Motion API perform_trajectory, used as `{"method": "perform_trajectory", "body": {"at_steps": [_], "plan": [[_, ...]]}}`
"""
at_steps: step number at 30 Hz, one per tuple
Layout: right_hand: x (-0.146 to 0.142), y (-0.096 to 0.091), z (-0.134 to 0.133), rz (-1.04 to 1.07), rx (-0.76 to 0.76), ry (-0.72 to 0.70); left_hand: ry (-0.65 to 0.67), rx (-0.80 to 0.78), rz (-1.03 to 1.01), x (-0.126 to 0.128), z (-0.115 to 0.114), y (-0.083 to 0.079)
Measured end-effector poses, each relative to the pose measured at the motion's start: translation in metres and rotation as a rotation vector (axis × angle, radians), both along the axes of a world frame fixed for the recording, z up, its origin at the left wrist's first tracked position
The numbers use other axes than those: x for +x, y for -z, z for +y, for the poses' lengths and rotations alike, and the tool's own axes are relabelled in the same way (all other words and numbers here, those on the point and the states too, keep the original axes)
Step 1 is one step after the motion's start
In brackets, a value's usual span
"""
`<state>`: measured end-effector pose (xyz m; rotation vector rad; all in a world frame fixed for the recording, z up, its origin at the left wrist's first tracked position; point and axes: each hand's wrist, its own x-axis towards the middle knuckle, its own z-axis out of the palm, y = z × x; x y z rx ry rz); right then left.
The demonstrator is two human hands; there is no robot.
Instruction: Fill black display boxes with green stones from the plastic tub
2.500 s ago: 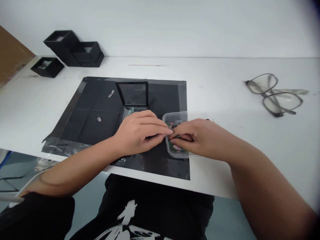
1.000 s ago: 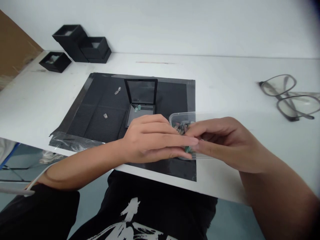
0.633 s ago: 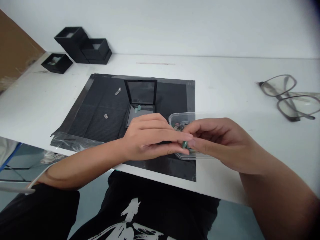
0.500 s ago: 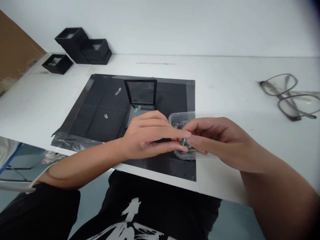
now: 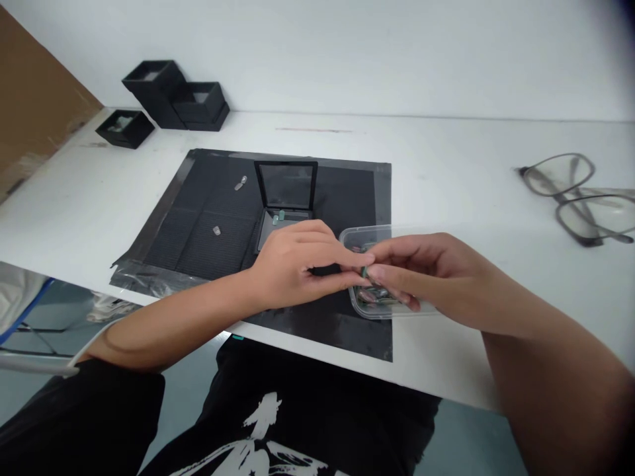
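Note:
A small green stone (image 5: 364,272) is pinched between the fingertips of my left hand (image 5: 302,264) and my right hand (image 5: 431,271), which meet over a clear plastic tub (image 5: 364,231). Several mixed stones (image 5: 374,294) lie inside the tub, partly covered by my right fingers. Behind my left hand stands a black display case (image 5: 286,165) with its clear lid raised. Two pale green stones (image 5: 278,217) rest in its grey base, whose front my left hand hides.
Beneath the case is a black mat (image 5: 198,211) taped to the white table (image 5: 446,178). Clear stones (image 5: 217,231) lie on its left part. Black boxes (image 5: 159,92) stand at the back left, another small box (image 5: 126,129) beside them. Eyeglasses (image 5: 560,177) lie at the right.
My left thumb and finger have closed more tightly around the green stone, and less of it shows. The whole view has shifted slightly; the stones in the case stay put.

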<state>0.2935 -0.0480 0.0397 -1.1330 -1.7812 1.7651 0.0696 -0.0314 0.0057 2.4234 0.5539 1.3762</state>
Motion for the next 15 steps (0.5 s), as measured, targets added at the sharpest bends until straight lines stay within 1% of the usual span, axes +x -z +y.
{"method": "perform_trajectory", "body": {"at_steps": [4,8,10,12,14,15], "plan": [[0.002,0.001,0.001,-0.028,0.021,-0.019,-0.021,0.051,-0.006,0.001,-0.001,0.001],[0.015,0.003,0.005,-0.090,0.083,0.011,-0.044,0.106,-0.020,0.000,-0.003,-0.004],[0.024,0.005,0.007,-0.212,0.178,0.079,0.002,0.156,0.013,-0.002,-0.004,-0.008],[0.031,0.009,0.010,-0.389,0.300,0.129,0.087,0.244,0.087,-0.005,-0.006,-0.012],[0.034,0.011,0.011,-0.491,0.350,0.091,0.154,0.345,0.164,-0.008,-0.009,-0.014],[0.033,0.012,0.011,-0.499,0.361,0.088,0.172,0.388,0.192,-0.009,-0.010,-0.015]]}}
